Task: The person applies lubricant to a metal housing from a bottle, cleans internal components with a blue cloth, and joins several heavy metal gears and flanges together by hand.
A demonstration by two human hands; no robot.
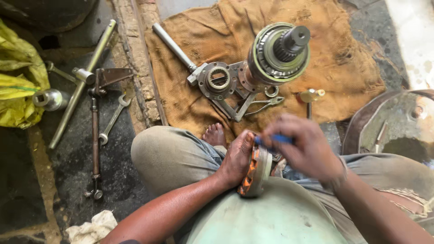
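- Our left hand [237, 158] grips one round part [255, 174], orange-wrapped.
- Our right hand [307, 147] pinches one blue tool [276, 139].
- One yellow bag [18, 77] lies left.

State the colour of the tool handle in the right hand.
Blue slim tool handle, seen in the head view.

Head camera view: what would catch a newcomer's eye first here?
A big splined shaft with its bearing stands upright on the brown sackcloth at top centre. Below, the left hand holds a round orange-marked part on the lap, while the right hand works it with a blue-handled tool.
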